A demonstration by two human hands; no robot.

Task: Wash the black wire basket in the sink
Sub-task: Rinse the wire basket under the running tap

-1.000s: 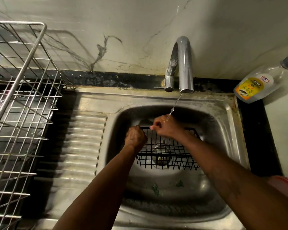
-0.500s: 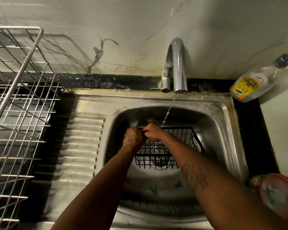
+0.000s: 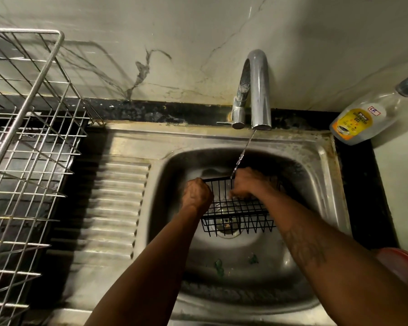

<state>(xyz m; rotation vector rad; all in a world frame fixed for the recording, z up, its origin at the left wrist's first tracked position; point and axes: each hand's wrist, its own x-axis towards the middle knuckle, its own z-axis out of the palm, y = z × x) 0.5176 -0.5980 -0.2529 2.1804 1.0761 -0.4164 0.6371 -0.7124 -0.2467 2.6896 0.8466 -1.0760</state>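
Note:
A black wire basket point(image 3: 238, 217) sits in the steel sink point(image 3: 316, 184), over the drain. My left hand point(image 3: 196, 193) grips the basket's left end at the rim. My right hand point(image 3: 247, 183) lies inside the basket against its far wall, fingers curled round the wires. A thin stream of water falls from the chrome tap point(image 3: 257, 90) onto the basket rim beside my right hand. The basket's right end is hidden behind my right forearm.
A metal wire dish rack point(image 3: 28, 161) stands on the left counter beside the ribbed drainboard point(image 3: 113, 208). A clear soap bottle with a yellow label point(image 3: 358, 121) lies at the back right. A red round object point(image 3: 403, 267) sits at the right edge. Green scraps point(image 3: 219, 267) lie in the sink bowl.
My right hand slid from the basket's left rim toward the middle and down inside it. The left hand stays gripping the left end. The water keeps running.

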